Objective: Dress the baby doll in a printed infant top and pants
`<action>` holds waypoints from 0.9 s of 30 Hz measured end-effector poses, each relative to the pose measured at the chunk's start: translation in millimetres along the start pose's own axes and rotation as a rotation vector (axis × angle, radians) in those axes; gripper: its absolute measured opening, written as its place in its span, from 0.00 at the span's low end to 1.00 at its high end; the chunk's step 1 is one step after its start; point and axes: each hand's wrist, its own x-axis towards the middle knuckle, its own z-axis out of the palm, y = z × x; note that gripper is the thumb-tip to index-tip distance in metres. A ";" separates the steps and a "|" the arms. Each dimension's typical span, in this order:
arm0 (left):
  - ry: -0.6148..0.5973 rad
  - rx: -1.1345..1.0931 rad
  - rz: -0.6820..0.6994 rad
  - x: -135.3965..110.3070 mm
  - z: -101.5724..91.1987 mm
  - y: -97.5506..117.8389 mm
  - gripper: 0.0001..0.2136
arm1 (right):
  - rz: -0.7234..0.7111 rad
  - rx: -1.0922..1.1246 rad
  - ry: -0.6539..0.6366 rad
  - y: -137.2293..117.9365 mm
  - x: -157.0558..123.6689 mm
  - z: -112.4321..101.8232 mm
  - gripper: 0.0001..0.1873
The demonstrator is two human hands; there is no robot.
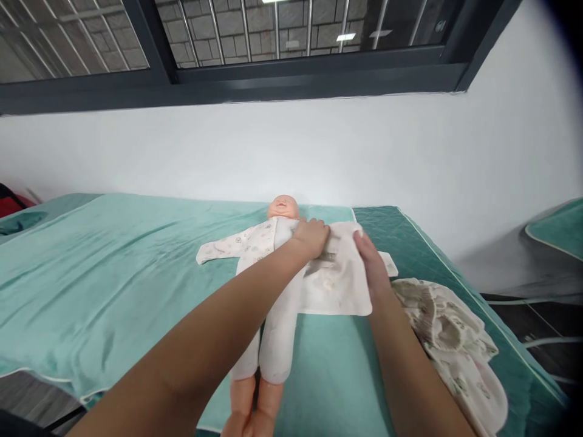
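Observation:
A baby doll (283,207) lies on its back on the bed, head toward the wall and bare feet toward me. It wears white trousers (280,340) and a white printed baby shirt (262,240), whose left-hand sleeve is spread out flat. The shirt's front panel (334,291) lies opened out to the right, inner side up. My left hand (313,237) reaches across the doll's chest, its fingers curled on the shirt near the shoulder. With thumb and fingers, my right hand (371,261) grips the panel's outer edge. A cuff (388,264) shows beyond it.
A crumpled printed baby garment (449,340) lies to the right of my right forearm. Green sheets (113,279) cover the bed, which meets a white wall (228,152) under a barred window (273,36). At the far left is a red item (11,203).

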 end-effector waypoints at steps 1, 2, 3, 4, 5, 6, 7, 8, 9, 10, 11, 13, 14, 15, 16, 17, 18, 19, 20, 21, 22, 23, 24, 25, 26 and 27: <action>0.000 -0.053 -0.019 -1.4 -2.2 -4.7 0.17 | 0.023 0.056 -0.049 -1.1 -1.7 7.9 0.33; -0.008 -0.103 -0.029 -3.1 -5.5 -10.5 0.17 | 0.050 0.120 -0.111 -2.6 -3.6 15.0 0.32; -0.017 -0.148 -0.032 -5.1 -9.6 -17.1 0.15 | 0.071 0.181 -0.176 -4.5 -5.5 21.0 0.32; -0.029 -0.187 -0.031 -7.6 -14.2 -24.2 0.13 | 0.077 0.224 -0.243 -6.6 -7.5 26.2 0.31; -0.038 -0.222 -0.027 -10.5 -19.1 -31.1 0.12 | 0.075 0.257 -0.299 -8.6 -9.4 30.6 0.31; -0.037 -0.268 -0.031 -14.0 -24.0 -37.6 0.13 | 0.069 0.279 -0.339 -10.4 -11.2 34.3 0.31; -0.017 -0.337 -0.045 -18.0 -28.5 -43.2 0.14 | 0.059 0.288 -0.364 -11.6 -12.8 37.3 0.31; 0.016 -0.434 -0.066 -22.4 -32.6 -47.7 0.16 | 0.056 0.284 -0.385 -12.1 -14.2 39.8 0.32; 0.046 -0.554 -0.086 -27.0 -36.1 -51.1 0.18 | 0.055 0.275 -0.405 -12.0 -15.3 41.7 0.32; 0.064 -0.675 -0.101 -31.3 -39.2 -53.4 0.20 | 0.055 0.267 -0.426 -11.3 -16.1 43.0 0.33; 0.061 -0.772 -0.109 -35.1 -41.7 -54.9 0.21 | 0.054 0.264 -0.445 -10.4 -16.8 43.7 0.33; -0.029 -0.822 -0.080 -39.8 -45.1 -56.2 0.25 | 0.050 0.256 -0.485 -8.8 -17.8 43.6 0.32; -0.091 -0.792 -0.053 -40.5 -46.2 -56.5 0.27 | 0.046 0.243 -0.498 -8.6 -18.2 42.9 0.31; -0.140 -0.755 -0.029 -40.4 -46.9 -56.9 0.27 | 0.038 0.225 -0.505 -9.0 -18.6 42.0 0.30; -0.167 -0.722 -0.010 -39.7 -47.2 -57.3 0.26 | 0.035 0.207 -0.508 -9.9 -19.0 41.1 0.29; -0.168 -0.702 0.003 -38.6 -47.2 -57.9 0.25 | 0.036 0.191 -0.508 -11.1 -19.4 40.2 0.29; -0.147 -0.693 0.005 -37.5 -47.1 -58.5 0.24 | 0.039 0.183 -0.506 -12.4 -19.7 39.7 0.29; -0.121 -0.690 0.000 -36.5 -46.8 -58.9 0.23 | 0.042 0.183 -0.504 -13.7 -20.0 39.4 0.29; -0.109 -0.683 -0.007 -35.8 -46.4 -59.2 0.23 | 0.046 0.191 -0.504 -14.8 -20.2 39.4 0.29; -0.121 -0.664 -0.013 -35.3 -45.8 -59.1 0.24 | 0.048 0.200 -0.508 -15.6 -20.4 39.7 0.29; -0.153 -0.631 -0.017 -34.9 -45.2 -58.6 0.26 | 0.046 0.209 -0.514 -16.0 -20.5 40.1 0.28; -0.197 -0.587 -0.015 -34.4 -44.3 -57.7 0.28 | 0.042 0.216 -0.522 -16.2 -20.5 40.5 0.28; -0.235 -0.540 -0.011 -33.6 -43.2 -56.5 0.29 | 0.039 0.217 -0.529 -16.2 -20.6 40.7 0.27; -0.252 -0.499 -0.006 -32.6 -42.1 -55.2 0.28 | 0.042 0.212 -0.537 -16.2 -20.6 40.7 0.26; -0.238 -0.470 0.000 -31.3 -40.9 -54.1 0.27 | 0.053 0.208 -0.544 -16.3 -20.6 40.2 0.26; -0.199 -0.453 0.001 -29.9 -39.7 -53.2 0.25 | 0.066 0.211 -0.551 -16.5 -20.6 39.5 0.25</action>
